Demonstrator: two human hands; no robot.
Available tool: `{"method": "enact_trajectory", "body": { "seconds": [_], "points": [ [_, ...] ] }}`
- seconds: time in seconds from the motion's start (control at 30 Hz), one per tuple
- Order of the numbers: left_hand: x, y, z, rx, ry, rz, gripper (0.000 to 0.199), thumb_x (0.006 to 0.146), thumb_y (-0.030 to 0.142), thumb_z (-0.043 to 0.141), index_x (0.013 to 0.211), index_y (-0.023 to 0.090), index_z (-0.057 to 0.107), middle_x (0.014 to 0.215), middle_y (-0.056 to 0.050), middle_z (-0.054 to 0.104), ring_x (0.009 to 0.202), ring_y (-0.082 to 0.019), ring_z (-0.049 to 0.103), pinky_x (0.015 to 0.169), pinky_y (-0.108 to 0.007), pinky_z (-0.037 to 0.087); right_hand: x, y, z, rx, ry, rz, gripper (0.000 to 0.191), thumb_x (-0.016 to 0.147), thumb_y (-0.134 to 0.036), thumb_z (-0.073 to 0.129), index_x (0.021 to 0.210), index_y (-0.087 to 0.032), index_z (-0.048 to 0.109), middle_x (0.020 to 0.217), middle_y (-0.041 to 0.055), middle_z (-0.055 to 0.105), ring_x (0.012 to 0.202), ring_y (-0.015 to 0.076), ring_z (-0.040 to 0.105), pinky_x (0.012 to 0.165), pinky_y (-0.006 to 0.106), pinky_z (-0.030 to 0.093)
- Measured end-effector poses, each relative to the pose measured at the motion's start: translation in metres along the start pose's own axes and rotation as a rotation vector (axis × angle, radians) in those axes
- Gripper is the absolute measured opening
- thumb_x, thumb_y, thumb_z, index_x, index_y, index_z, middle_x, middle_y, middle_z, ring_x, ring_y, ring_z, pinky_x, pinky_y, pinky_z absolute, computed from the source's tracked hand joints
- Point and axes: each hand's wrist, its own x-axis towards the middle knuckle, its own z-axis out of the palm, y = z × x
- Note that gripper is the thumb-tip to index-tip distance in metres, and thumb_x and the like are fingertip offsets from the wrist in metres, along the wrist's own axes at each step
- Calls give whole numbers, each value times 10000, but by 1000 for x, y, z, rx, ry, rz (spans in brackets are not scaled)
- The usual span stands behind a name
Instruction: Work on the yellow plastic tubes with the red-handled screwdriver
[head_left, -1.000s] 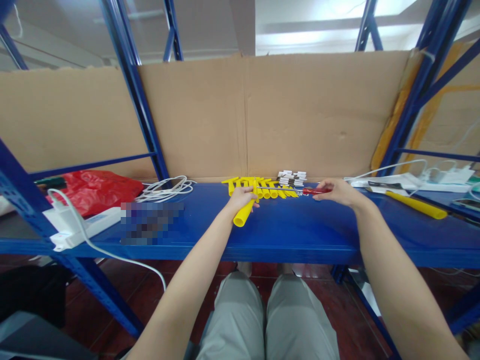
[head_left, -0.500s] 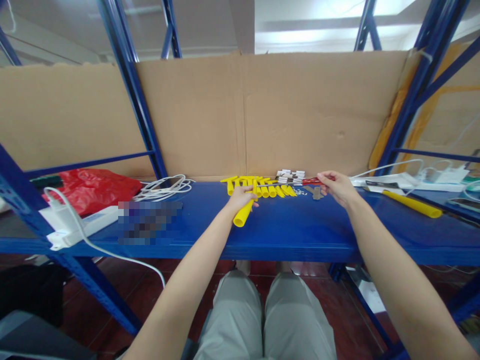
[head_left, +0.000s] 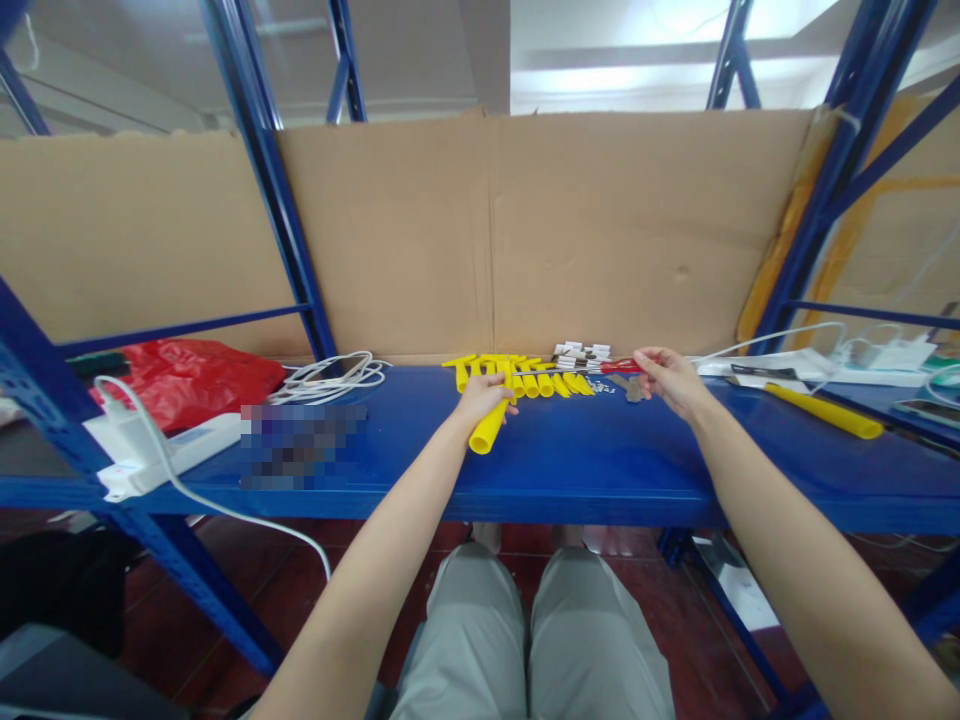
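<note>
My left hand (head_left: 484,396) is wrapped round a yellow tube (head_left: 489,430), its open end facing me. My right hand (head_left: 664,375) pinches the red handle (head_left: 621,366) of a thin tool, whose shaft runs left toward the yellow tube; where its tip ends is too small to tell. Behind my left hand several yellow pieces (head_left: 531,386) lie in a row. Small white blocks (head_left: 581,355) are stacked beside them, with tiny bright bits (head_left: 600,385) in front. Flat grey pieces (head_left: 634,390) rest just below my right fingers.
On the blue shelf (head_left: 585,460), a red bag (head_left: 202,380), power strip (head_left: 180,450) and coiled white cable (head_left: 330,378) sit left. Another yellow tube (head_left: 825,410) and a second power strip (head_left: 885,372) are at right. Cardboard (head_left: 600,220) stands behind.
Both hands keep nearly the same places and grips. The red handle has shifted very slightly left; the view has moved a little.
</note>
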Motion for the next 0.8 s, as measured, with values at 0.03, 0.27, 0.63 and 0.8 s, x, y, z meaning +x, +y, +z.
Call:
{"method": "enact_trajectory", "body": {
  "seconds": [0.03, 0.27, 0.63, 0.8],
  "points": [
    [0, 0, 0, 1, -3, 3, 655, 767, 37, 632, 1403, 61, 475, 1118, -185, 670, 553, -138, 675, 400, -193, 474, 0, 0, 1, -13, 1, -1, 524, 567, -516, 876, 807, -203, 531, 470, -75, 499, 356, 76, 426, 302, 195, 349],
    [-4, 3, 2, 24, 4, 9, 611, 794, 10, 549, 1399, 35, 465, 1169, -193, 654, 535, -113, 655, 370, -178, 449, -3, -1, 0, -40, -37, -38, 528, 654, -654, 756, 707, -203, 488, 489, -50, 512, 324, 38, 336, 290, 172, 236],
    [1, -1, 1, 45, 2, 27, 573, 795, 22, 552, 1365, 34, 499, 1131, -206, 669, 566, -136, 669, 424, -196, 487, -11, -15, -5, 69, -187, 35, 368, 684, -473, 807, 901, -240, 624, 596, -19, 617, 400, 65, 419, 362, 179, 279],
    [2, -1, 0, 32, -8, 18, 614, 789, 20, 573, 1395, 48, 479, 1143, -199, 671, 563, -130, 669, 437, -193, 490, -11, -17, -5, 89, -169, -7, 308, 700, -426, 785, 899, -246, 633, 577, -30, 611, 442, 92, 506, 392, 191, 344]
  ]
}}
